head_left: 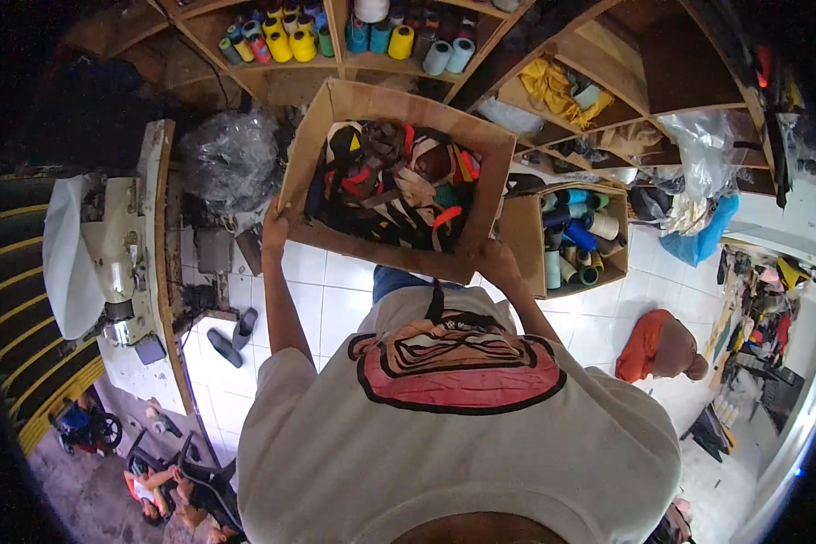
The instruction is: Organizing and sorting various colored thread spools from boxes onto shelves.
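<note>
In front of me, tilted, is an open cardboard box (386,256) full of fabric scraps (399,186) in black, brown, red and cream. My left hand (276,225) grips its near left corner. At the near right corner my right hand (496,261) is closed on the box edge. Just right of that hand stands a second cardboard box (523,238), which holds several thread cones (578,238) in blue, white, green and black. The undersides of both hands' grips are hidden by the carton.
Wooden shelves (340,36) with thread cones (290,41) line the far side. A sewing machine (121,240) stands on a table at left. Black slippers (231,337) lie on the tiled floor. At right a person (659,347) in orange sits near a scrap pile (771,317).
</note>
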Tool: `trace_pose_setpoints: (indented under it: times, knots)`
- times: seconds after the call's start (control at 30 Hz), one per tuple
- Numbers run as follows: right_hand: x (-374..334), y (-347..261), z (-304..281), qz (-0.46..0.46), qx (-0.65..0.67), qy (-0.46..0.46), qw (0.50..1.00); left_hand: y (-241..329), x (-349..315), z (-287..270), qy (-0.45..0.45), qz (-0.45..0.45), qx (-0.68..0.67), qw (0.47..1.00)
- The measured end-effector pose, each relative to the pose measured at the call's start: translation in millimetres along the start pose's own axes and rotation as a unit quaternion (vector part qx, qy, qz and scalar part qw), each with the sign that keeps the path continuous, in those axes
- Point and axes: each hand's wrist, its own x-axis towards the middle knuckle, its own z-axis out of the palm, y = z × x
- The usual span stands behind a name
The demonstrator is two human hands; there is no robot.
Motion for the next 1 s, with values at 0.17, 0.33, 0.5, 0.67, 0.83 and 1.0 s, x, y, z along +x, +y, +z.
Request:
trace_pose_setpoints:
  times: [0.17, 0.33, 0.5, 0.67, 0.83, 1.0]
  knots:
    - [-8.7, 48.5, 32.7, 0.062, -0.131, 0.037, 0.989, -17.8, 15.5, -4.2, 0.008, 0.147, 0.078, 0.986]
    - [4.6, 53.3, 27.5, 0.106, 0.098, 0.045, 0.989, -2.7, 28.0, 26.0, 0.027, 0.092, 0.166, 0.982]
    - [18.3, 68.2, 48.5, -0.008, 0.007, 0.140, 0.990, -36.8, 51.0, -18.7, 0.062, 0.029, 0.082, 0.994]
    - [8.6, 76.2, 51.4, 0.066, 0.012, 0.246, 0.967, -45.3, 45.9, 33.4, 0.017, 0.061, 0.117, 0.991]
    - [12.9, 66.4, 41.5, 0.033, -0.010, 0.177, 0.984, -41.3, 10.3, 17.6, 0.081, 0.100, 0.138, 0.982]
    - [47.1, 113.8, 44.7, 0.077, 0.008, 0.034, 0.996, 7.8, -17.0, 38.4, 0.098, 0.034, 0.178, 0.979]
